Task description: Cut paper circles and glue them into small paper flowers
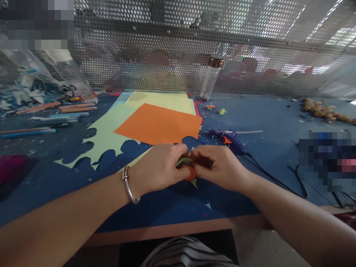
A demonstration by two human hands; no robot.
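My left hand (pixel 164 163), with a silver bangle at its wrist, pinches small paper pieces near the table's front edge. A rounded orange paper piece (pixel 190 173) shows by its thumb, and a green paper piece (pixel 184 161) lies between the fingers. Closed fingers of my right hand (pixel 219 165) meet the same pieces from the other side; its fingertips are partly hidden. Just beyond both hands lies a sheet of orange paper (pixel 161 124), on top of a pale green sheet (pixel 111 122) with scalloped cut-outs and a yellow sheet (pixel 158 98).
A blue glue gun (pixel 229 139) lies at right, its cord (pixel 272 178) trailing rightward. Behind it stand small paper shapes (pixel 222 111) and a clear bottle (pixel 209 79). Paper strips (pixel 63 118) and a bagged heap (pixel 27 91) occupy the left. A perforated metal panel (pixel 167 48) closes the back.
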